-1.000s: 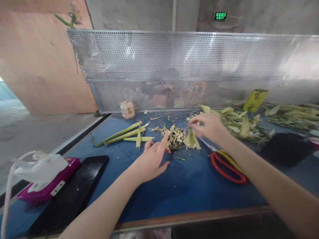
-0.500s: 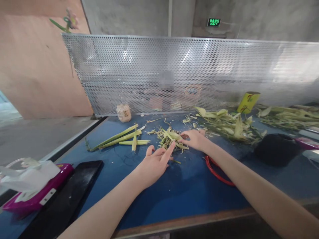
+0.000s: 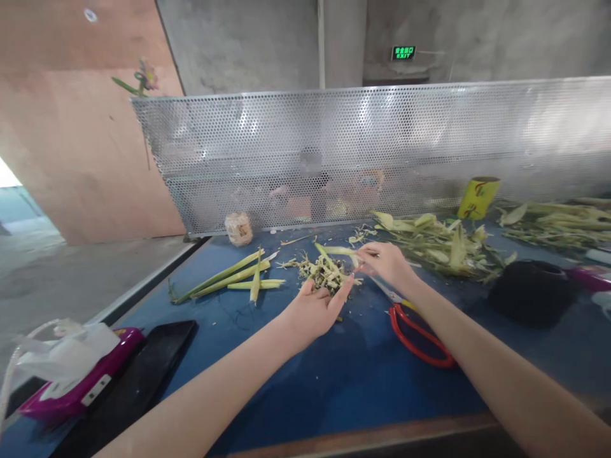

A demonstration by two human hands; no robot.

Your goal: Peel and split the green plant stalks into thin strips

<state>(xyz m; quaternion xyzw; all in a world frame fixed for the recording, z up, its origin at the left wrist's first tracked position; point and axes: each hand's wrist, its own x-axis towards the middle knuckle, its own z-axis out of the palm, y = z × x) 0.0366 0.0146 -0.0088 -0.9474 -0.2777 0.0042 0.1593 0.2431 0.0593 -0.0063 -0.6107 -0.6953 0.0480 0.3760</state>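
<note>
My right hand (image 3: 386,262) pinches a pale green corn husk strip (image 3: 338,250) between thumb and fingers, just above the table. My left hand (image 3: 312,310) lies at the near edge of a pile of small husk scraps (image 3: 324,273). Its fingers are apart, with the index finger reaching toward my right fingertips. The undersides of the left fingers are hidden. Red-handled scissors (image 3: 422,340) lie under my right forearm, blades pointing toward the pile. Left of the pile rest several trimmed green husk pieces (image 3: 233,278), some crossed over each other.
A larger heap of husks (image 3: 439,245) lies at the right, near a yellow tube (image 3: 478,198) and a black object (image 3: 532,292). A twine roll (image 3: 238,229) stands before the perforated metal screen (image 3: 286,152). A black tray-like slab (image 3: 138,375) and purple device (image 3: 88,375) occupy the left.
My right hand has shifted slightly right and lifted the husk strip off the pile. My left hand has moved a little right. More of the scissors shows, and the view has tilted up slightly.
</note>
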